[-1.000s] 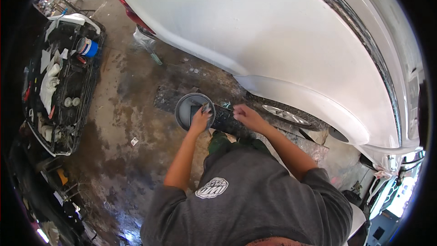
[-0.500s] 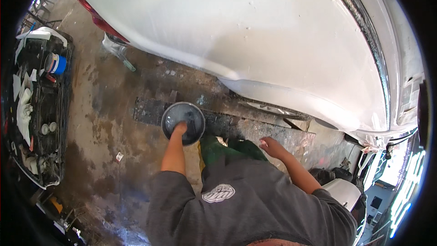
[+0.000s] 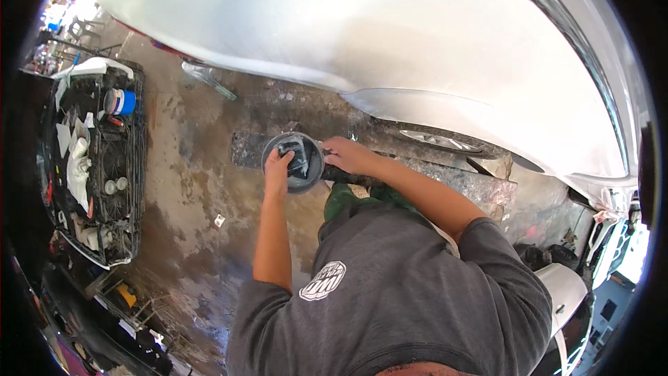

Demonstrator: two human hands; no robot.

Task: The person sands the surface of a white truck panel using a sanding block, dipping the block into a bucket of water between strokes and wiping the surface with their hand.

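A round dark bucket (image 3: 317,175) stands on a dark, paint-spattered plank (image 3: 247,150), with grey water and a dark item partly visible inside. My left hand (image 3: 279,163) reaches over its left side, fingers closed on a dark flat piece (image 3: 288,147) that lies partly in the bucket. At the right rim is my right hand (image 3: 348,156), its fingers bent and pressed together. Something dark shows under those fingertips; whether it is the rim or a separate piece I cannot tell. A smooth white car body panel (image 3: 292,21) fills the space beyond the bucket.
A car wheel (image 3: 442,141) lies under the white body at the right. On the left, a black car part (image 3: 129,216) bears a blue-banded tin (image 3: 122,102), papers and cloth. A clear bottle (image 3: 209,80) rests on the stained floor (image 3: 181,188).
My right hand has come left to the bucket's rim. My left hand has risen from inside the bucket, and the dark piece now shows in its fingers. The view has shifted.
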